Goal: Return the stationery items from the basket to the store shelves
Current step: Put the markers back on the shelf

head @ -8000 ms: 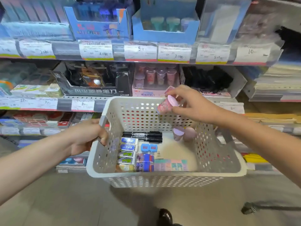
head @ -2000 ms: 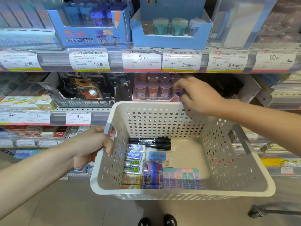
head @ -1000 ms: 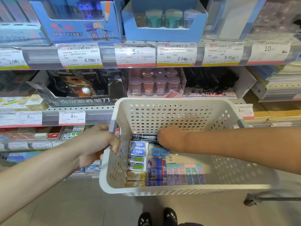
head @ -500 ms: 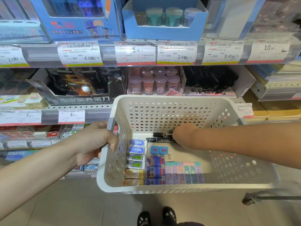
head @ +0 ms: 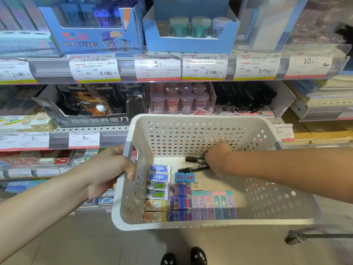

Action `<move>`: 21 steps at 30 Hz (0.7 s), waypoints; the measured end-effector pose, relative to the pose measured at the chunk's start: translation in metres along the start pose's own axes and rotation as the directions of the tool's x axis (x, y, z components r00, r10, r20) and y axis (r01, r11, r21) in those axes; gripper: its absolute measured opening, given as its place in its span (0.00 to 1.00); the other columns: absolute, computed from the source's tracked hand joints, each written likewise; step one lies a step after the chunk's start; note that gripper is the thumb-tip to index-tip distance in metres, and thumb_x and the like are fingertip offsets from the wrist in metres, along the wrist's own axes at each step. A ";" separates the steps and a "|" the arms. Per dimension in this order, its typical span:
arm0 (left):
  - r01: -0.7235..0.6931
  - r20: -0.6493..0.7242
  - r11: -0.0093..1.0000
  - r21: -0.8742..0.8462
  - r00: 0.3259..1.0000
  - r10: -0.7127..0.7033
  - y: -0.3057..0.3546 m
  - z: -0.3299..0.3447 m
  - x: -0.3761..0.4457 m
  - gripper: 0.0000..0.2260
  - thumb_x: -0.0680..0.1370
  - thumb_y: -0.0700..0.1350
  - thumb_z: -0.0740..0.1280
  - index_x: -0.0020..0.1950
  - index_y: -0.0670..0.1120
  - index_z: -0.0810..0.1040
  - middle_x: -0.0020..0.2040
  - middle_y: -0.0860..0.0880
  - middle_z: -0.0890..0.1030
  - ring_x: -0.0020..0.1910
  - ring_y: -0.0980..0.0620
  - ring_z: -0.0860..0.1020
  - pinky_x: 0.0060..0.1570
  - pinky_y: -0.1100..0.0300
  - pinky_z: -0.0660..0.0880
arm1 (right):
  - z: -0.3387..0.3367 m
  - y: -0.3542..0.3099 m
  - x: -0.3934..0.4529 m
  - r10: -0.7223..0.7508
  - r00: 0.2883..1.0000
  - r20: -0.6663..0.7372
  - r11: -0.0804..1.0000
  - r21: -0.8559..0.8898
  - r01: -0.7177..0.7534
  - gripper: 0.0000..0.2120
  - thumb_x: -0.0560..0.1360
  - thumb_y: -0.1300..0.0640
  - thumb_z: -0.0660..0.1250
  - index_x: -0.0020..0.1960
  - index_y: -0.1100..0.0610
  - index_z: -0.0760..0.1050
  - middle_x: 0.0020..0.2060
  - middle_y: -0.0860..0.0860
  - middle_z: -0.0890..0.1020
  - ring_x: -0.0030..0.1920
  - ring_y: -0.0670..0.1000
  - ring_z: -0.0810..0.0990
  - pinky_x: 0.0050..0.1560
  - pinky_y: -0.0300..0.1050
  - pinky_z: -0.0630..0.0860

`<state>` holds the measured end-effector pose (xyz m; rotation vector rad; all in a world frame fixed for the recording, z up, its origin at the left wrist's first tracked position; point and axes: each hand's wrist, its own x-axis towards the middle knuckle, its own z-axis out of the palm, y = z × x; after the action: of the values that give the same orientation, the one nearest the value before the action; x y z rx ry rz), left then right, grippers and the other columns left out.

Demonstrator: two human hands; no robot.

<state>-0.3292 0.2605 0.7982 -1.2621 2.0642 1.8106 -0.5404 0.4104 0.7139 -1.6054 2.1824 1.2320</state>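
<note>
While the left hand grips the white perforated basket by its side handle, the right hand curls round two black markers near the basket's far wall. Both markers are slim with white print, and boxed erasers lie in rows beside them

The basket is matt white plastic, its walls perforated with round holes. 2 black markers inside look like smooth, glossy plastic. The erasers wear glossy printed paper sleeves. Paper price tags sit behind shiny clear plastic strips. The blue display boxes look like smooth printed cardboard.
</note>
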 end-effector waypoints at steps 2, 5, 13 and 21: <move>0.002 -0.004 1.000 -0.008 1.000 -0.002 0.000 0.000 -0.001 0.30 0.52 0.33 0.62 0.54 0.37 0.76 0.34 0.38 0.72 0.34 0.44 0.68 0.36 0.57 0.61 | -0.007 0.004 -0.004 -0.003 1.000 0.024 1.000 0.021 0.002 0.12 0.78 0.55 0.59 0.60 0.54 0.74 0.54 0.49 0.79 0.54 0.52 0.78 0.49 0.43 0.72; 0.003 0.000 1.000 -0.014 1.000 -0.003 0.001 0.001 -0.002 0.29 0.52 0.33 0.62 0.53 0.38 0.77 0.32 0.40 0.71 0.33 0.45 0.68 0.36 0.56 0.62 | -0.021 0.010 -0.020 -0.015 0.997 0.074 1.000 0.024 0.013 0.12 0.79 0.56 0.58 0.60 0.54 0.74 0.50 0.49 0.76 0.49 0.51 0.75 0.47 0.42 0.70; 0.018 0.026 1.000 0.006 1.000 -0.018 0.004 0.000 -0.001 0.29 0.52 0.33 0.61 0.54 0.34 0.75 0.27 0.43 0.72 0.27 0.47 0.69 0.33 0.60 0.63 | -0.048 0.039 -0.090 0.117 0.968 -0.221 0.964 0.261 -0.057 0.05 0.76 0.57 0.57 0.43 0.54 0.70 0.31 0.48 0.69 0.31 0.52 0.70 0.28 0.40 0.61; 0.029 0.007 0.999 0.024 1.000 -0.029 0.002 -0.001 0.001 0.31 0.53 0.34 0.63 0.56 0.37 0.76 0.39 0.39 0.74 0.36 0.44 0.70 0.38 0.56 0.65 | -0.052 0.085 -0.105 0.456 0.784 -0.422 0.889 0.263 -0.376 0.05 0.76 0.60 0.59 0.44 0.58 0.64 0.30 0.49 0.69 0.25 0.50 0.62 0.26 0.40 0.52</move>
<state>-0.3311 0.2591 0.7992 -1.2703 2.0469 1.7705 -0.5530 0.4571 0.8500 -1.5214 2.9899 0.7479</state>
